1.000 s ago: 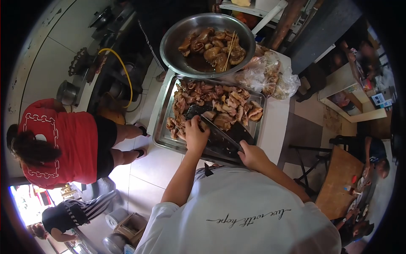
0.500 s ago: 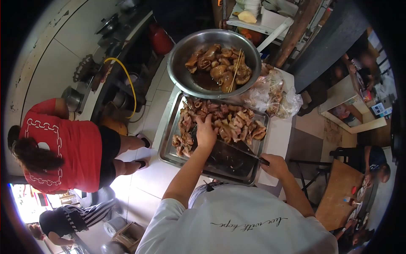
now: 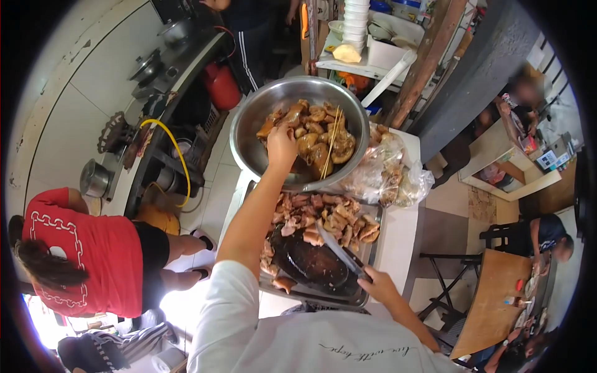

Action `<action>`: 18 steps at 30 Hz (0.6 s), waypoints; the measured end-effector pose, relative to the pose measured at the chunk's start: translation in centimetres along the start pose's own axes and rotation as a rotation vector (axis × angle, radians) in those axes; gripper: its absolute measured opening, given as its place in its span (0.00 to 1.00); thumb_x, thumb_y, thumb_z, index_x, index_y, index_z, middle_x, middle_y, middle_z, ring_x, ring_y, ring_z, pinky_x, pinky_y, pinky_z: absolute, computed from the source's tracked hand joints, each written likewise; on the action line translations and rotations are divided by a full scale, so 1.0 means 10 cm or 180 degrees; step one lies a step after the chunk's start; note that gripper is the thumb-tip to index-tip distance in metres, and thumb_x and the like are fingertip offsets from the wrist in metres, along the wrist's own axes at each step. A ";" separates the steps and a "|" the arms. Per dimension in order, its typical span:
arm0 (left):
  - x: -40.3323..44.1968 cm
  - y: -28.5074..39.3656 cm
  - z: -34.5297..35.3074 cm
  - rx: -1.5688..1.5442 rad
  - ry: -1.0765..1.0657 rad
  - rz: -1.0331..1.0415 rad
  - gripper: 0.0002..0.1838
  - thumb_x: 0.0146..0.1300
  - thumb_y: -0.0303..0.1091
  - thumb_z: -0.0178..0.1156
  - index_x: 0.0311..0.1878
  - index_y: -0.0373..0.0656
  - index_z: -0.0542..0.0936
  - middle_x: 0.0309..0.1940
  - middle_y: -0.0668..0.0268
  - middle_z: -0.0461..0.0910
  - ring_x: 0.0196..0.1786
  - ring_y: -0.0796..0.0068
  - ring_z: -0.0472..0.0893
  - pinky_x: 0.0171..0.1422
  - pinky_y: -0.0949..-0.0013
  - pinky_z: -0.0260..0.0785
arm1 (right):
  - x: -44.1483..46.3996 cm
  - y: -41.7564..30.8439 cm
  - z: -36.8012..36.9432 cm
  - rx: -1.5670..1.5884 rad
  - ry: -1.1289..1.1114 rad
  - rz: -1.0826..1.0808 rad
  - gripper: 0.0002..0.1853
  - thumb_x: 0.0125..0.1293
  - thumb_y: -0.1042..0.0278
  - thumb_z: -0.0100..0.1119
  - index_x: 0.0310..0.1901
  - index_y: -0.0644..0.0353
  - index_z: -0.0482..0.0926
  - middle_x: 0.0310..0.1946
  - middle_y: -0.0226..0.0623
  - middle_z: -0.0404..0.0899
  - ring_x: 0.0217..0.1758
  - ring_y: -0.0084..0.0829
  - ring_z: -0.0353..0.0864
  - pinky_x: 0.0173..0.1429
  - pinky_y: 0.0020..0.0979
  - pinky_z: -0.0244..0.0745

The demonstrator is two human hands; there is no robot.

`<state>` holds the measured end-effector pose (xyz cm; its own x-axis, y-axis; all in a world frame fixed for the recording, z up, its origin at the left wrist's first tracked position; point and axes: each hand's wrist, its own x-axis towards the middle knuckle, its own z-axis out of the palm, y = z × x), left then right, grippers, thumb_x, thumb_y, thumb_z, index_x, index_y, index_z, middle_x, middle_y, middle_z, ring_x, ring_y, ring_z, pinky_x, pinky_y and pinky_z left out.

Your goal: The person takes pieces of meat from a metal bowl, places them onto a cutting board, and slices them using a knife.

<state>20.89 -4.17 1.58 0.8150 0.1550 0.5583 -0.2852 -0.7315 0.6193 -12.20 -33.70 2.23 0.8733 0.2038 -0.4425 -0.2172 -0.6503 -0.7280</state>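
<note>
My left hand (image 3: 283, 144) reaches into a large metal bowl (image 3: 239, 146). Its fingers are closed on a piece of brown, glossy meat (image 3: 268, 128); the fingertips are partly hidden. More cooked meat (image 3: 308, 146) lies in the bowl in dark liquid, with thin wooden skewers (image 3: 333, 143) across it. My right hand (image 3: 378, 286) is wrapped round the handle of a knife (image 3: 339, 248). The blade points up and left over a dark board (image 3: 311, 264) in a metal tray (image 3: 371, 248). Chopped meat (image 3: 323, 214) is heaped along the tray's far side.
Plastic bags of food (image 3: 392, 177) lie right of the bowl on the white table (image 3: 407, 242). A person in a red shirt (image 3: 93, 261) stands left, near a stove counter with a pot (image 3: 95, 179). A shelf with stacked bowls (image 3: 356, 25) stands behind. Other people sit at right.
My left hand has gone from the chopped meat in the tray up into the bowl. My right hand still holds the knife, now angled more upright. The view has shifted.
</note>
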 end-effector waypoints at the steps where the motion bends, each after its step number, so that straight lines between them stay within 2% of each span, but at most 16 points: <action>1: 0.12 -0.21 0.25 0.0526 -0.0364 -0.0390 0.15 0.57 0.32 0.63 0.48 0.40 0.78 0.41 0.49 0.76 0.47 0.47 0.75 0.52 0.55 0.69 | -0.04 -0.03 0.01 0.0072 0.0014 0.0183 0.15 0.60 0.60 0.60 0.44 0.58 0.74 0.25 0.45 0.77 0.28 0.44 0.78 0.36 0.38 0.72; 2: 0.23 -0.31 0.42 0.1050 -0.0734 -0.0782 0.21 0.56 0.37 0.65 0.53 0.42 0.76 0.47 0.48 0.75 0.52 0.47 0.74 0.56 0.56 0.70 | -0.07 -0.05 0.02 0.0061 0.0048 0.0177 0.15 0.60 0.60 0.60 0.44 0.58 0.74 0.25 0.45 0.77 0.28 0.44 0.78 0.36 0.38 0.72; 3: 0.32 -0.32 0.51 0.1017 -0.0734 -0.0767 0.21 0.56 0.37 0.65 0.53 0.42 0.76 0.47 0.48 0.75 0.52 0.47 0.74 0.56 0.56 0.70 | -0.12 -0.06 0.03 -0.0069 0.0003 0.0232 0.15 0.60 0.60 0.60 0.45 0.58 0.74 0.26 0.44 0.78 0.29 0.43 0.79 0.36 0.38 0.72; 5: 0.40 -0.30 0.66 0.1194 -0.0970 -0.1750 0.33 0.54 0.44 0.68 0.60 0.45 0.68 0.57 0.48 0.68 0.60 0.45 0.69 0.62 0.54 0.68 | -0.24 -0.05 0.03 -0.0198 -0.0030 0.0332 0.15 0.60 0.60 0.61 0.46 0.57 0.75 0.26 0.44 0.79 0.29 0.42 0.80 0.36 0.37 0.73; 6: 0.41 -0.27 0.69 0.1173 -0.1004 -0.1737 0.33 0.54 0.44 0.68 0.60 0.45 0.68 0.57 0.48 0.68 0.60 0.45 0.69 0.62 0.54 0.68 | -0.31 -0.05 0.04 -0.0103 0.0061 0.0330 0.16 0.60 0.61 0.61 0.47 0.57 0.75 0.26 0.44 0.79 0.29 0.43 0.80 0.36 0.37 0.73; 8: 0.48 -0.23 0.67 0.1187 -0.1157 -0.2112 0.35 0.54 0.45 0.68 0.62 0.45 0.65 0.60 0.49 0.65 0.62 0.45 0.67 0.63 0.52 0.67 | -0.40 -0.06 0.02 0.0010 0.0175 0.0346 0.16 0.60 0.61 0.62 0.48 0.57 0.76 0.27 0.45 0.79 0.30 0.43 0.81 0.36 0.37 0.73; 9: 0.49 -0.33 0.69 0.1118 -0.1183 -0.2036 0.35 0.53 0.44 0.69 0.61 0.44 0.64 0.60 0.49 0.66 0.62 0.44 0.66 0.63 0.49 0.67 | -0.44 -0.07 0.01 0.0063 0.0219 0.0437 0.17 0.59 0.62 0.62 0.49 0.57 0.76 0.27 0.46 0.79 0.30 0.44 0.81 0.37 0.37 0.74; 12: 0.60 -0.59 0.64 0.1046 -0.1377 -0.1662 0.33 0.49 0.42 0.68 0.58 0.42 0.68 0.54 0.46 0.74 0.58 0.44 0.74 0.63 0.53 0.68 | -0.50 -0.03 0.00 0.0073 0.0438 0.0418 0.17 0.59 0.63 0.63 0.49 0.57 0.77 0.29 0.48 0.80 0.31 0.45 0.81 0.38 0.36 0.75; 13: 0.65 -0.69 0.62 0.0957 -0.1322 -0.1449 0.28 0.48 0.40 0.65 0.53 0.41 0.73 0.48 0.43 0.79 0.53 0.46 0.78 0.59 0.56 0.71 | -0.51 -0.01 0.00 0.0008 0.0608 0.0275 0.17 0.59 0.64 0.63 0.49 0.57 0.77 0.30 0.49 0.80 0.32 0.45 0.82 0.38 0.36 0.75; 16: 0.83 -0.77 0.43 0.0691 -0.1697 -0.1349 0.24 0.48 0.39 0.63 0.50 0.40 0.76 0.45 0.43 0.80 0.50 0.47 0.80 0.55 0.60 0.72 | -0.49 -0.08 -0.09 -0.0025 0.0652 0.0263 0.17 0.59 0.64 0.63 0.49 0.58 0.77 0.31 0.49 0.80 0.33 0.46 0.82 0.39 0.36 0.76; 17: 0.84 -0.96 0.50 -0.0151 -0.1644 -0.1816 0.20 0.49 0.36 0.60 0.47 0.40 0.77 0.40 0.47 0.81 0.44 0.46 0.82 0.50 0.53 0.75 | -0.47 -0.05 -0.09 -0.0029 0.0690 0.0223 0.17 0.59 0.64 0.63 0.48 0.57 0.77 0.31 0.49 0.80 0.33 0.46 0.82 0.39 0.37 0.76; 18: 0.86 -0.76 0.33 -0.0127 -0.1647 -0.1821 0.20 0.49 0.36 0.60 0.47 0.40 0.77 0.40 0.47 0.81 0.44 0.46 0.82 0.50 0.53 0.75 | -0.46 -0.06 -0.10 -0.0011 0.0674 0.0220 0.17 0.59 0.64 0.63 0.48 0.57 0.77 0.31 0.49 0.80 0.33 0.46 0.82 0.39 0.37 0.76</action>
<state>31.75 0.56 -0.10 0.9702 0.1645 -0.1778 0.2416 -0.6050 0.7587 -15.63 -34.98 5.22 0.9286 0.0006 -0.3712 -0.2785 -0.6599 -0.6979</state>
